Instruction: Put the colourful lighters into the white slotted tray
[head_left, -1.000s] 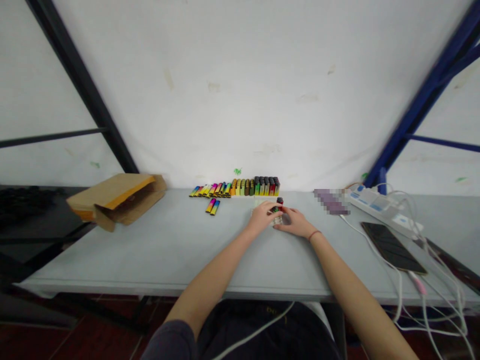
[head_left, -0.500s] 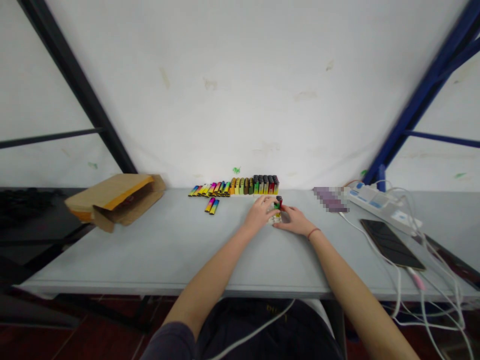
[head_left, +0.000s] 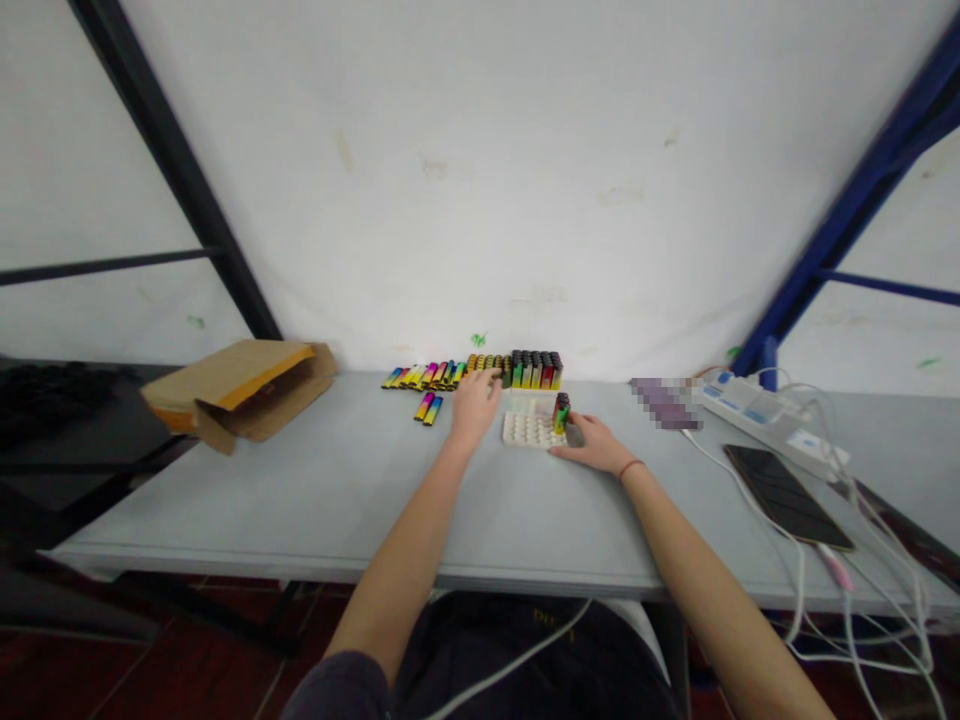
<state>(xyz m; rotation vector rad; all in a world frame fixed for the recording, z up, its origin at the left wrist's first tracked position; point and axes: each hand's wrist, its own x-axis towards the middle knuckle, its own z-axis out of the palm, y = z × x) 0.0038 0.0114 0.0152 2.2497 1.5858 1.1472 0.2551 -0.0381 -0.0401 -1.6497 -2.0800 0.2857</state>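
Note:
A white tray [head_left: 529, 432] with rows of round holes lies on the table. A few small lighters [head_left: 561, 413] with dark tops and green and red bodies stand upright at its right end. My right hand [head_left: 596, 445] is around that end, thumb along the front edge and fingers beside the lighters. My left hand [head_left: 474, 405] reaches over the yellow-topped lighters [head_left: 480, 363] at the back, thumb and forefinger apart, partly covering them. Black-topped lighters [head_left: 536, 370] stand in rows to their right. Colourful lighter-like sticks [head_left: 424, 376] lie to the left, with two more [head_left: 427, 408] in front.
An opened brown cardboard package [head_left: 240, 390] lies at the left. On the right are a white power strip [head_left: 772, 420], a dark phone [head_left: 787, 495], a blurred purple object [head_left: 664, 402] and loose white cables [head_left: 799, 580]. A wall stands behind the table [head_left: 300, 510].
My left hand has left the tray and moved left and back to the yellow-topped lighters, uncovering the tray's holes. My right hand remains at the tray's right end. The view has shifted slightly.

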